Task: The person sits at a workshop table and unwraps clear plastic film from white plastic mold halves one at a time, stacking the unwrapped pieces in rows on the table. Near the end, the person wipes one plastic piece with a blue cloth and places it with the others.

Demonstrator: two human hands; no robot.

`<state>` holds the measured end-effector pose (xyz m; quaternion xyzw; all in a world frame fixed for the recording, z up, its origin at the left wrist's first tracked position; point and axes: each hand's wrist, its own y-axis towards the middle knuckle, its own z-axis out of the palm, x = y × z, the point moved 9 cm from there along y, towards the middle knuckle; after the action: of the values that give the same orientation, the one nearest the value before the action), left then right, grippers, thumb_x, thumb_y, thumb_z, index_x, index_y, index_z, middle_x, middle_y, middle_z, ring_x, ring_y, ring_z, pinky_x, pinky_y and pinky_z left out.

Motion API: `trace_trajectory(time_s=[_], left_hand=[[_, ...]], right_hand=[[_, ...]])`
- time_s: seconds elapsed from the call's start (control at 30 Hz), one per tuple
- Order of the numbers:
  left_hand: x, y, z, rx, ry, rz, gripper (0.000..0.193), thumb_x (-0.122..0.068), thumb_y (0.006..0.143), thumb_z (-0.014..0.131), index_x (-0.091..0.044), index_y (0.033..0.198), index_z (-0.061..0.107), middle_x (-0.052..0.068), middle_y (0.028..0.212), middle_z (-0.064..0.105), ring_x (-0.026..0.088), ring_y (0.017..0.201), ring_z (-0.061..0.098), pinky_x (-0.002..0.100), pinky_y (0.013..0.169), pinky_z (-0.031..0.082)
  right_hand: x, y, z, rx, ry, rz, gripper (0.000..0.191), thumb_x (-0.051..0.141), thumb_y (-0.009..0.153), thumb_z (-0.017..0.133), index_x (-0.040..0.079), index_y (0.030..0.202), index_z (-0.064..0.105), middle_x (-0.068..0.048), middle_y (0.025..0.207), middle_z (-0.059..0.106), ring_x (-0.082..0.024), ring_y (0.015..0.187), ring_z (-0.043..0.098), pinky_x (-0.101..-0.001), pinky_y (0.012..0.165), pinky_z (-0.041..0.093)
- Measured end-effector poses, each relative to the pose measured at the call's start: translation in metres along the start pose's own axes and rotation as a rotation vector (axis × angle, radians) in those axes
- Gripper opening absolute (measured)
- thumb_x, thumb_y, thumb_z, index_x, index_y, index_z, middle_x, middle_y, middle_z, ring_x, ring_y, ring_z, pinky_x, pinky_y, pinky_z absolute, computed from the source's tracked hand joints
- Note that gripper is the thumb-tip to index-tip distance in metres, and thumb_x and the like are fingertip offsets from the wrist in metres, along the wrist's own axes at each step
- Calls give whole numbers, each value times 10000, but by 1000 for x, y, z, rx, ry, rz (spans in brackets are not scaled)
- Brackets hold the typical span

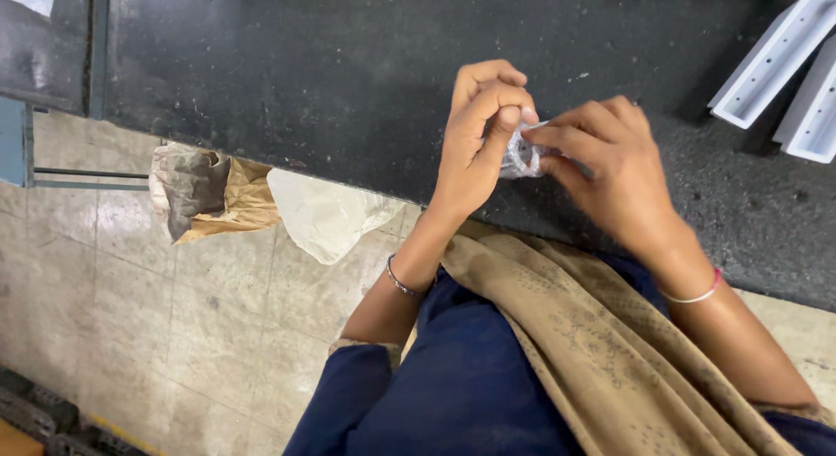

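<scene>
Both my hands meet over the near edge of a dark worktable. Between them is a small round metal part in a clear plastic wrapper. My left hand pinches the wrapper from the left with fingers curled over it. From the right, my right hand grips the same wrapped part with thumb and forefinger. Most of the part is hidden by my fingers.
White plastic channel pieces lie at the table's far right. Under the table edge sit a crumpled brown paper bag and a clear plastic bag above a tiled floor. A tan scarf drapes over my blue clothing.
</scene>
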<state>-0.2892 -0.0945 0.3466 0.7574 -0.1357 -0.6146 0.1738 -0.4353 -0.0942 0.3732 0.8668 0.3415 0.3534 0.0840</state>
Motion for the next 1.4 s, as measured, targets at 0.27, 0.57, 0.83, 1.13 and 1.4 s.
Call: trace_trajectory(time_s=[0.27, 0.57, 0.83, 1.13, 1.4], left_hand=[[-1, 1, -21, -16, 94, -78, 243, -303, 1111, 581, -91, 1139, 696, 81, 1342, 551, 180, 1227, 572, 337, 1042, 502], [-29, -20, -31, -24, 451, -170, 242, -223, 892, 796, -109, 1090, 714, 27, 1129, 700, 226, 1037, 666, 345, 910, 529], [-31, -16, -23, -42, 571, -118, 131, -143, 909, 771, -106, 1006, 691, 4, 1058, 677, 237, 966, 642, 362, 852, 521], [-13, -19, -31, -154, 328, -127, 57, -19, 1013, 633, -44, 1029, 584, 77, 1058, 603, 226, 910, 623, 333, 786, 526], [-5, -19, -65, -319, 422, -87, 61, 27, 1017, 580, -27, 1005, 555, 84, 1030, 587, 234, 897, 606, 330, 798, 503]], right_hand=[[-3, 3, 8, -46, 10, 26, 245, 33, 890, 819, 111, 1111, 746, -54, 1087, 645, -282, 986, 544, -400, 883, 456], [-17, -1, 5, -86, 271, 191, 110, 22, 1033, 746, 36, 1044, 637, -80, 1062, 652, -238, 945, 594, -337, 839, 489], [11, 9, -10, -91, 69, 13, 254, -2, 815, 779, 15, 1061, 720, -136, 1023, 661, -318, 906, 592, -416, 772, 498], [-3, 6, 7, -128, -69, 12, 189, -24, 910, 766, 34, 1057, 661, -101, 1058, 623, -304, 983, 553, -408, 859, 465], [-29, -14, -13, -200, 24, 188, 184, 31, 1099, 727, 0, 971, 599, -100, 980, 573, -258, 943, 514, -378, 847, 433]])
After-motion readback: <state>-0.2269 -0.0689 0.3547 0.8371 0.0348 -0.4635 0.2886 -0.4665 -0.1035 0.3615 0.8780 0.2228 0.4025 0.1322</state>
